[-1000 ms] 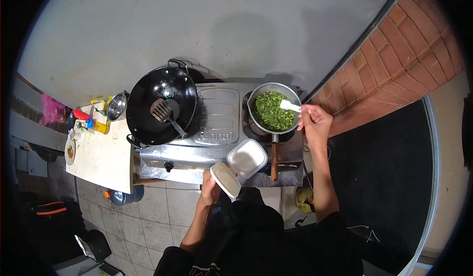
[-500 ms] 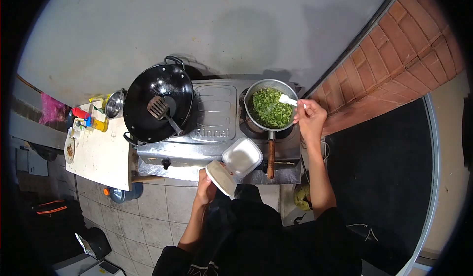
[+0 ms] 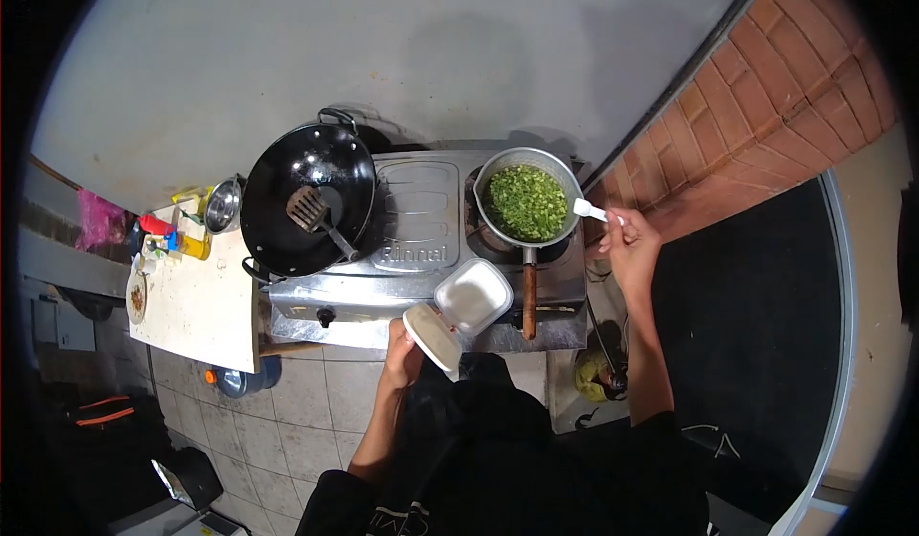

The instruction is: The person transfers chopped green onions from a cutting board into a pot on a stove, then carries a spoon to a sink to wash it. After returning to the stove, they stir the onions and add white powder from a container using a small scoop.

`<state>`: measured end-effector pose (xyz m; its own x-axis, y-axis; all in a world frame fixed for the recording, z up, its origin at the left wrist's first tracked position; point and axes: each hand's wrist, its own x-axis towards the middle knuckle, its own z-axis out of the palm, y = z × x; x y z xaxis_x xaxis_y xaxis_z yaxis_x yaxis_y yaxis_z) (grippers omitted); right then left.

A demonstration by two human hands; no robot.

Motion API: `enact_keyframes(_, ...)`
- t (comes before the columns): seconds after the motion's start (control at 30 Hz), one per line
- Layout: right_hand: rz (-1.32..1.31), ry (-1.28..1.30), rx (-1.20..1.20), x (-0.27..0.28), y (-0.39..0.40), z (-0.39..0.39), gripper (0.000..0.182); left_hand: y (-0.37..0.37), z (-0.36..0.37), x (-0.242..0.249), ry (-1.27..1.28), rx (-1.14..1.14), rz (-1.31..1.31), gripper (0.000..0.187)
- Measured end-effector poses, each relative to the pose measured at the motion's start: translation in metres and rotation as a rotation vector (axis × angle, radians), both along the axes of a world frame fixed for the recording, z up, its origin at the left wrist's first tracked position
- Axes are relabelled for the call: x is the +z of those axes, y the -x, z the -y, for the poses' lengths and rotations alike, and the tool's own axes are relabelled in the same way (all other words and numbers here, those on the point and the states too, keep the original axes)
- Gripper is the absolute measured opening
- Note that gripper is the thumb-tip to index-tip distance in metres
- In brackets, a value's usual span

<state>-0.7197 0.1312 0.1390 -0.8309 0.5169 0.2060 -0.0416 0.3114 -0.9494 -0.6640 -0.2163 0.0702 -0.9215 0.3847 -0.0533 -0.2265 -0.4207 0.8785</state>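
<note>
My right hand [image 3: 627, 240] pinches a small white spoon [image 3: 591, 211], its bowl just at the right rim of a saucepan. Chopped greens [image 3: 525, 203] fill much of the saucepan [image 3: 489, 166], which sits on the right burner with its wooden handle [image 3: 529, 301] toward me. My left hand [image 3: 402, 352] holds a white plastic container with its lid [image 3: 433, 338] open. The container's tub [image 3: 473, 297] shows white inside, in front of the stove's edge.
A black wok [image 3: 263, 206] with a slotted spatula [image 3: 308, 211] stands on the stove's left side. Further left, a white table [image 3: 211, 297] holds a steel bowl [image 3: 223, 205], bottles and a plate [image 3: 138, 295]. A brick wall [image 3: 718, 144] borders the right.
My right hand has moved right with the spoon, away from over the greens to the pan's edge. My left hand still holds the open container, almost unmoved.
</note>
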Motion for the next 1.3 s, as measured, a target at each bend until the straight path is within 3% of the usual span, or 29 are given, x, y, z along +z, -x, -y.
enact_keyframes(0.37, -0.081, -0.063, -0.008, 0.001, 0.051, -0.012, 0.011, -0.002, 0.001, -0.006, -0.014, 0.023, 0.036, 0.062)
enact_keyframes(0.43, -0.11, -0.364, 0.073, 0.0, 0.058, -0.01, 0.011, -0.003, 0.001, -0.003, -0.013, 0.033, 0.025, 0.061)
enact_keyframes(0.6, -0.127, -0.474, 0.108, 0.009, 0.066, -0.007, 0.007, -0.001, 0.004, 0.0, -0.034, 0.048, -0.025, 0.062)
enact_keyframes(0.67, -0.239, -0.739, 0.131, 0.007, 0.07, -0.01, 0.006, -0.001, 0.006, -0.002, -0.02, 0.028, -0.01, 0.063)
enact_keyframes(0.8, -0.21, -0.622, 0.126, 0.011, 0.067, -0.005, 0.006, 0.0, 0.008, -0.001, -0.016, 0.043, 0.003, 0.065)
enact_keyframes(0.9, -0.266, -0.792, 0.135, 0.013, 0.064, -0.007, 0.005, 0.005, 0.008, 0.0, -0.033, 0.004, -0.053, 0.066)
enact_keyframes(0.97, -0.262, -0.528, 0.009, 0.015, 0.062, -0.008, 0.003, 0.005, 0.006, 0.004, -0.022, 0.009, -0.051, 0.066)
enact_keyframes(1.13, -0.31, -0.512, 0.035, 0.018, 0.05, 0.003, 0.003, 0.008, 0.003, 0.008, -0.026, 0.031, -0.032, 0.068)
enact_keyframes(1.2, -0.199, 0.172, 0.065, 0.037, 0.034, 0.018, 0.005, 0.008, 0.003, 0.009, -0.008, 0.009, -0.032, 0.069)
enact_keyframes(1.3, -0.138, 0.345, 0.213, 0.052, 0.0, 0.051, 0.005, 0.01, -0.001, 0.012, -0.014, 0.03, -0.005, 0.072)
